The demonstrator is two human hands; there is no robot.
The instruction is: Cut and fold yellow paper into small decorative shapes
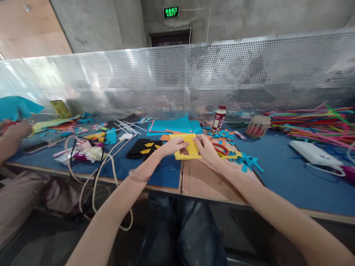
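A sheet of yellow paper (179, 147) is held up over the table's front part, with cut-out gaps along its middle. My left hand (176, 145) grips it from the left, fingers closed on the paper. On the other side my right hand (205, 147) pinches its upper right part. Just right of the sheet lie red-and-orange scissor handles (222, 149), partly hidden by my right hand. To the left, small yellow paper cut-outs (146, 147) rest on a black phone (135, 148) and a dark object beside it.
Blue paper sheets (169, 125) lie behind my hands. Blue scraps (249, 161), a red-capped bottle (219, 117), a clear jar (257, 126), pipe cleaners (310, 122) and a white power bank (314, 153) are to the right. Cables (95, 177) hang over the left edge. A co-worker's hand (16, 131) holds blue paper.
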